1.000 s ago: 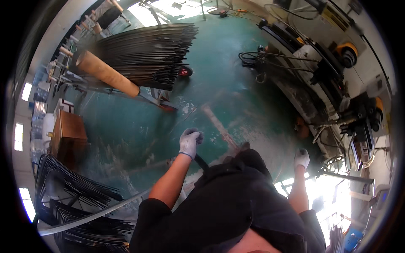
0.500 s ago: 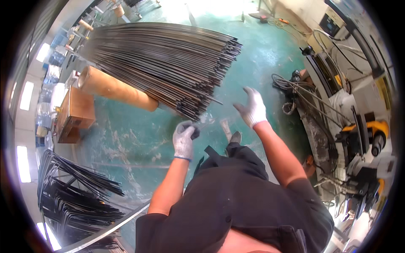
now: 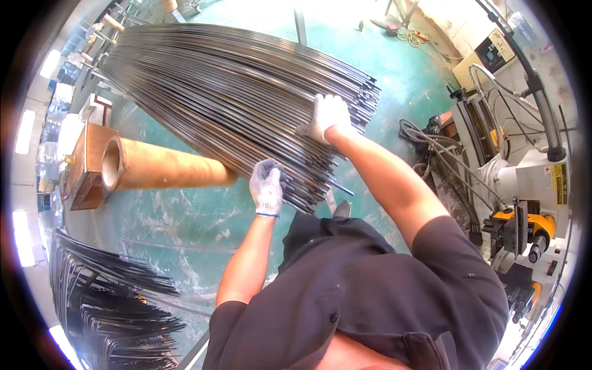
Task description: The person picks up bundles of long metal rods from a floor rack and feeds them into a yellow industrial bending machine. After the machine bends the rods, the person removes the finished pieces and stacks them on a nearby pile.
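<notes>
A large pile of long, thin dark metal rods (image 3: 234,92) fans out ahead of me, its uneven ends facing right. My right hand (image 3: 328,118), in a white work glove, lies on top of the rods close to those ends, fingers stretched out and thumb apart. At the near side of the pile is my left hand (image 3: 267,185), gloved in white with a blue cuff edge. Its fingers are curled against the outermost rods; whatever lies inside them is hidden. One rod end (image 3: 342,187) sticks out past the others between my arms.
Left of the pile lie a brown cardboard tube (image 3: 172,165) and a brown box (image 3: 92,161). Bent black rods (image 3: 123,308) are stacked at lower left. Along the right stands a machine with an orange-yellow motor (image 3: 539,228), with cables (image 3: 425,132) beside it. The floor is green (image 3: 179,216).
My right hand has come down from the air onto the rods, moving left and away from me. My left hand has met the pile's near side. The pile appears nearer in view.
</notes>
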Action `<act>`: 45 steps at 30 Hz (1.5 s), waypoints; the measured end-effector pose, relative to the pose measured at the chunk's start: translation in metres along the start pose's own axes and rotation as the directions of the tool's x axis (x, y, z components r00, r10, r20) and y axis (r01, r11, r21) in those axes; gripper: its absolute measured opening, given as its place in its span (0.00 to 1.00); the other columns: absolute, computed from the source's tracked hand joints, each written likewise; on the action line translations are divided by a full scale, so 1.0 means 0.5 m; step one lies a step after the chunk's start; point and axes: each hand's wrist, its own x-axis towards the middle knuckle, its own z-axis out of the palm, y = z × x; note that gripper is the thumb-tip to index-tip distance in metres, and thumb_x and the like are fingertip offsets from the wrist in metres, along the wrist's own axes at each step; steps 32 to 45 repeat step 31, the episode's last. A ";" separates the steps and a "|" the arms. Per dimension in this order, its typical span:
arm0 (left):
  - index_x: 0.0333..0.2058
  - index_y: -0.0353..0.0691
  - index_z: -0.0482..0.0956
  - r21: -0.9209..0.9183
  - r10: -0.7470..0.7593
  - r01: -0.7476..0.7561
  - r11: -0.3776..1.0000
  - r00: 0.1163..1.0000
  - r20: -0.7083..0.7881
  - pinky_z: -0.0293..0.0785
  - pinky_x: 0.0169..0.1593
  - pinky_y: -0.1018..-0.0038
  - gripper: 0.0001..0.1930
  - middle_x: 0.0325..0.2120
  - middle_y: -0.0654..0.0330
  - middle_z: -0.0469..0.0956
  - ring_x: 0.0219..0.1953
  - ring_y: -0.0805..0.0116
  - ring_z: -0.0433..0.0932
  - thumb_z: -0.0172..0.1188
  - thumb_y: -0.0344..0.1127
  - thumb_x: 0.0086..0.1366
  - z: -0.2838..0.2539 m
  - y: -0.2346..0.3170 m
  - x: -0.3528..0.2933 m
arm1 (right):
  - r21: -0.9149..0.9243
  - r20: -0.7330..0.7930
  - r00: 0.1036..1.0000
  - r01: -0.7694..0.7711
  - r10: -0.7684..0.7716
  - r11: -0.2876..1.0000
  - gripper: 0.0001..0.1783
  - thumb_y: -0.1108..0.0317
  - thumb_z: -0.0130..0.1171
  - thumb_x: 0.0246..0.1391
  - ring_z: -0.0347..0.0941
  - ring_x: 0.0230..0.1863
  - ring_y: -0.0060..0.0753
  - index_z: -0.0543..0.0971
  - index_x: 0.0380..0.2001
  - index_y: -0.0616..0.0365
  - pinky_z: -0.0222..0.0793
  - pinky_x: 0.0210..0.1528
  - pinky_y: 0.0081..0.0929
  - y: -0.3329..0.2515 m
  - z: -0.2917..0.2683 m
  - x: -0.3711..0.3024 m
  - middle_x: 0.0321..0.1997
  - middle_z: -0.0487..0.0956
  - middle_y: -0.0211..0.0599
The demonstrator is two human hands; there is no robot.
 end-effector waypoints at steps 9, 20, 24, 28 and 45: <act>0.53 0.33 0.75 0.087 -0.236 0.223 0.971 0.949 0.208 0.78 0.26 0.75 0.16 0.34 0.56 0.82 0.28 0.68 0.83 0.60 0.29 0.69 -0.033 0.030 0.072 | 0.024 0.128 0.991 0.046 -0.049 0.999 0.25 0.48 0.72 0.53 0.83 0.47 0.55 0.83 0.41 0.60 0.79 0.51 0.45 -0.040 -0.020 0.007 0.43 0.86 0.54; 0.52 0.36 0.76 -0.072 -0.410 0.459 0.886 0.846 0.341 0.82 0.29 0.72 0.13 0.37 0.54 0.84 0.30 0.63 0.85 0.57 0.32 0.71 -0.063 0.095 0.100 | -0.055 0.377 0.916 0.169 -0.136 0.984 0.23 0.45 0.67 0.55 0.83 0.45 0.54 0.89 0.37 0.55 0.78 0.50 0.44 -0.063 -0.129 0.062 0.38 0.86 0.50; 0.52 0.37 0.77 -0.287 -0.392 0.549 0.785 0.799 0.455 0.85 0.34 0.64 0.13 0.39 0.52 0.84 0.34 0.57 0.87 0.55 0.31 0.72 -0.098 0.079 0.122 | 0.149 0.459 0.886 -0.007 -0.062 0.989 0.23 0.47 0.68 0.58 0.85 0.37 0.42 0.87 0.36 0.59 0.81 0.42 0.37 -0.055 -0.140 0.067 0.34 0.87 0.46; 0.53 0.38 0.76 -0.315 -0.392 0.564 0.763 0.792 0.468 0.85 0.38 0.60 0.13 0.40 0.50 0.84 0.37 0.54 0.87 0.53 0.31 0.73 -0.101 0.078 0.127 | 0.388 0.599 0.800 -0.304 0.012 0.870 0.22 0.50 0.68 0.62 0.83 0.31 0.30 0.85 0.40 0.62 0.82 0.37 0.32 -0.057 -0.152 0.053 0.34 0.86 0.40; 0.54 0.39 0.76 -0.333 -0.345 0.528 0.781 0.810 0.474 0.86 0.41 0.60 0.14 0.41 0.50 0.84 0.39 0.51 0.87 0.54 0.32 0.73 -0.089 0.070 0.136 | 0.255 0.411 0.908 -0.027 -0.083 0.967 0.32 0.40 0.66 0.60 0.84 0.51 0.42 0.86 0.51 0.58 0.75 0.60 0.43 -0.044 -0.132 0.012 0.49 0.87 0.48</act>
